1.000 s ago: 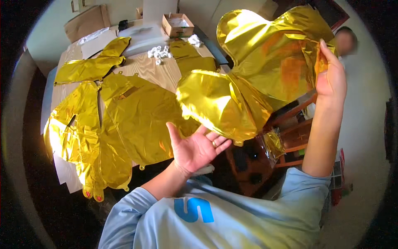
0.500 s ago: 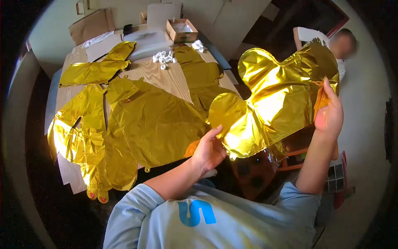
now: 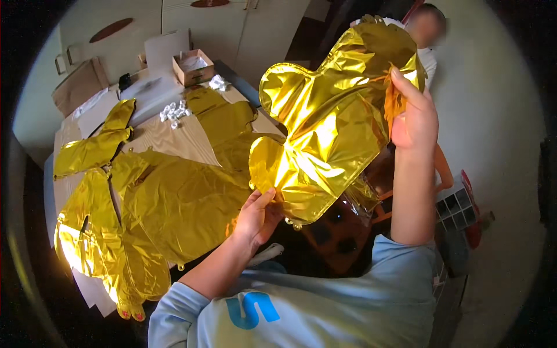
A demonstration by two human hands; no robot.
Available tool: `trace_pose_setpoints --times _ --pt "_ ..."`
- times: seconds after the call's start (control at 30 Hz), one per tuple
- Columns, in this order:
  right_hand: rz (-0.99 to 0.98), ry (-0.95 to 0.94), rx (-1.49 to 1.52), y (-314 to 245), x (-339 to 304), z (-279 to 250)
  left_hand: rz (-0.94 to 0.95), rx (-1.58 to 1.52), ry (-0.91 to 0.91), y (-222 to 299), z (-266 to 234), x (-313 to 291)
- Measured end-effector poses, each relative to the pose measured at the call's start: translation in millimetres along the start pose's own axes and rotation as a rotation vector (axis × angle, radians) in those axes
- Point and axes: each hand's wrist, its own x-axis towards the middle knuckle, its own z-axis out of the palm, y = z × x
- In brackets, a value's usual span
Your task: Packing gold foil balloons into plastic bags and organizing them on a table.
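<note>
A shiny gold foil balloon [image 3: 331, 127], flat and with rounded lobes, is held up tilted between my hands. My left hand [image 3: 259, 219] pinches its lower left edge, thumb on the front. My right hand [image 3: 415, 116] grips the right edge beside an orange-looking fold of the foil, its thumb pointing up; the other fingers are mostly behind the sheet. Left of it, a large flat gold foil balloon [image 3: 191, 203] spreads over the wooden table [image 3: 168, 140], with more gold foil pieces around it.
At the table's back stand a small open cardboard box [image 3: 194, 72] and a brown cardboard piece [image 3: 81, 87]. Small white clumped items [image 3: 174, 114] lie mid-table. A person in a white top [image 3: 429, 64] is beyond the balloon. An orange frame [image 3: 444, 168] stands at right.
Both hands have raised the foil balloon and tilted it more steeply, its right side higher. My view has turned right, so the table shows further left.
</note>
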Motion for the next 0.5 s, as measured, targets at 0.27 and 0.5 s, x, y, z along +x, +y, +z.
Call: trace_pose_setpoints --times 0.27,0.5 --pt "-0.107 -0.06 -0.017 15 29 33 0.161 0.577 0.233 28 33 -31" --pt "-0.106 -0.076 0.061 35 27 75 1.422 1.449 0.122 140 105 -28"
